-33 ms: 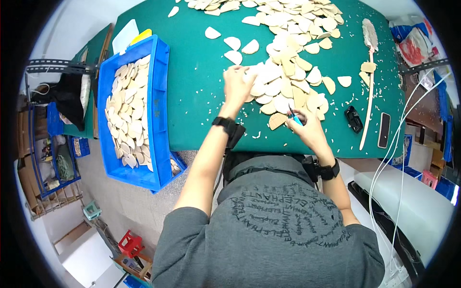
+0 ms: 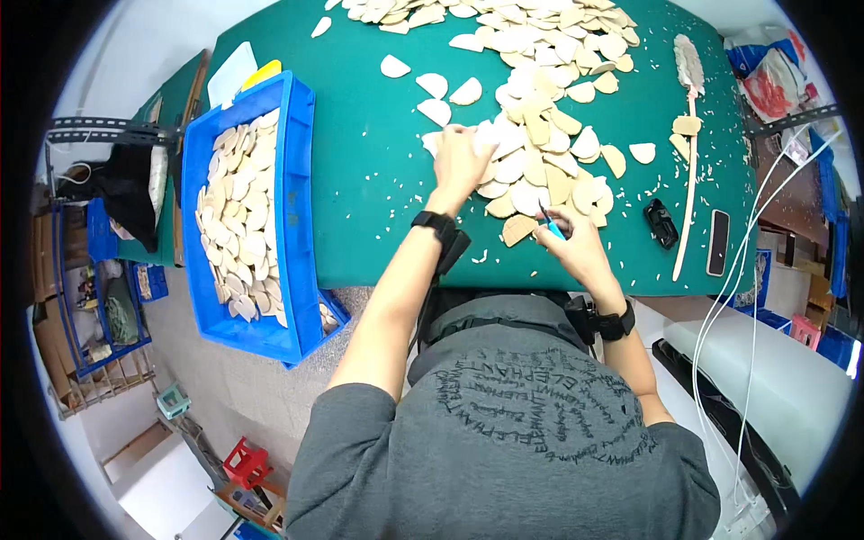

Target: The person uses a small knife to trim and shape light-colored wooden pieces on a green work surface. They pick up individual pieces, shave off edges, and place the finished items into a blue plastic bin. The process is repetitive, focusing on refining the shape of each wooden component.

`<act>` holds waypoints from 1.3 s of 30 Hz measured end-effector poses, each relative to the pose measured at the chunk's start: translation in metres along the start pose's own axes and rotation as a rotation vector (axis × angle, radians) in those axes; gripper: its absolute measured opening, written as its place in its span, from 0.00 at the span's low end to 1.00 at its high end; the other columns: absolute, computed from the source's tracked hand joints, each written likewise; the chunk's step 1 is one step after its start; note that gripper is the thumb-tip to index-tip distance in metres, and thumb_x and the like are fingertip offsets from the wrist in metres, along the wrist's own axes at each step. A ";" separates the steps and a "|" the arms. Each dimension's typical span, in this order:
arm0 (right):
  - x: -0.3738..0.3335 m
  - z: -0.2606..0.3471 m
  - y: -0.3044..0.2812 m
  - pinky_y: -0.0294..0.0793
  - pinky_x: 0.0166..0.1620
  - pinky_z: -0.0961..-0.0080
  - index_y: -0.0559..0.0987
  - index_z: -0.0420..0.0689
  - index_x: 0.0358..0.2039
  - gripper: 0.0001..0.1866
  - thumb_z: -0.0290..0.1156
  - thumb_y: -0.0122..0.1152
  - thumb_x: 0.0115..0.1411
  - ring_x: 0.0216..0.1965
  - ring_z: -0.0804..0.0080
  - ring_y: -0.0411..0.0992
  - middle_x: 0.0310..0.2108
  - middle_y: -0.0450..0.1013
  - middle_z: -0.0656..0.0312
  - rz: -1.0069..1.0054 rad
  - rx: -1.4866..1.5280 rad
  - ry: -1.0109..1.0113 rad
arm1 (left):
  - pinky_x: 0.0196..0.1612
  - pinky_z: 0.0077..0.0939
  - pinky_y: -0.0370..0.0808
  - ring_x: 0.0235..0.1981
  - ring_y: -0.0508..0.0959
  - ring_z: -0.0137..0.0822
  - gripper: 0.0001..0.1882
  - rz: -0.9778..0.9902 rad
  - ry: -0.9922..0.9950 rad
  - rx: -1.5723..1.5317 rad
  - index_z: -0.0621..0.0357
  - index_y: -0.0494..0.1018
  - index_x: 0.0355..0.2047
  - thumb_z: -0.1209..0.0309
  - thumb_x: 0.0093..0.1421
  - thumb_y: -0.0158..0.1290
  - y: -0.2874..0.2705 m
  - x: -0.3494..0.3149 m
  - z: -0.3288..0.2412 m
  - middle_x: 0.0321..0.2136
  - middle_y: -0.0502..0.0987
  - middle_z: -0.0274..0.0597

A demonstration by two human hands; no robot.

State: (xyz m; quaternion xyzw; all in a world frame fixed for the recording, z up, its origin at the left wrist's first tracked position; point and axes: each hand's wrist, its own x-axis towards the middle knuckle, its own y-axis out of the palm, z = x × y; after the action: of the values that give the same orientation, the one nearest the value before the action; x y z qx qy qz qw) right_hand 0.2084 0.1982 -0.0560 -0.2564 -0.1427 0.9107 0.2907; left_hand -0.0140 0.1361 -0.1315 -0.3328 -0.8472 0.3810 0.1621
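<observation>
Many pale, flat half-round pieces [image 2: 508, 166] lie in a loose heap on the green tabletop. My left hand [image 2: 461, 164] reaches over the heap's left edge with its fingers bent down. Its fingertips are hidden, so I cannot tell whether it grips a piece. A pale half-round piece [image 2: 430, 144] shows just left of the fingers. Near the table's front edge, my right hand [image 2: 576, 243] is closed round a small blue-handled tool [image 2: 554, 230] with a dark pointed tip aimed away from me. A tan piece with a marked surface [image 2: 518, 229] lies just left of that hand.
A blue crate [image 2: 297, 216] full of similar pieces stands at the left. To the right lie a long stick with a fluffy head [image 2: 689, 162], a black object [image 2: 661, 223] and a phone [image 2: 718, 243]. White cables [image 2: 740, 261] hang at far right. Small pale scraps dot the tabletop.
My left hand has shifted a little to the right, and a pale piece now shows left of its fingers. My right hand with the tool has hardly moved.
</observation>
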 end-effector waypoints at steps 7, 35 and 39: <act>-0.007 0.001 -0.004 0.69 0.31 0.83 0.78 0.37 0.38 0.15 0.34 0.62 0.52 0.27 0.83 0.70 0.25 0.76 0.61 -0.017 0.242 0.069 | 0.40 0.32 0.75 0.34 0.74 0.44 0.11 0.261 0.014 -0.446 0.58 0.65 0.30 0.67 0.56 0.55 0.014 0.007 -0.001 0.37 0.74 0.48; 0.010 0.076 0.026 0.63 0.23 0.84 0.79 0.37 0.33 0.11 0.33 0.60 0.54 0.20 0.87 0.64 0.20 0.71 0.68 0.173 0.242 -0.217 | 0.42 0.20 0.75 0.42 0.75 0.28 0.19 0.103 -0.085 -0.967 0.63 0.73 0.48 0.74 0.55 0.60 -0.139 -0.105 -0.050 0.42 0.76 0.41; 0.012 0.076 0.027 0.64 0.24 0.83 0.79 0.37 0.32 0.11 0.33 0.60 0.54 0.21 0.86 0.64 0.20 0.71 0.68 0.121 0.215 -0.267 | 0.42 0.20 0.75 0.41 0.76 0.28 0.19 0.097 -0.092 -0.941 0.63 0.73 0.47 0.76 0.54 0.60 -0.143 -0.103 -0.053 0.42 0.77 0.43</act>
State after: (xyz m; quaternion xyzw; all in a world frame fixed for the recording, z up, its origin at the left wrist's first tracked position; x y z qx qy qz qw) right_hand 0.1459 0.1755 -0.0082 -0.1089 -0.0660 0.9625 0.2396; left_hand 0.0260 0.0237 0.0090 -0.3922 -0.9175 -0.0229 -0.0621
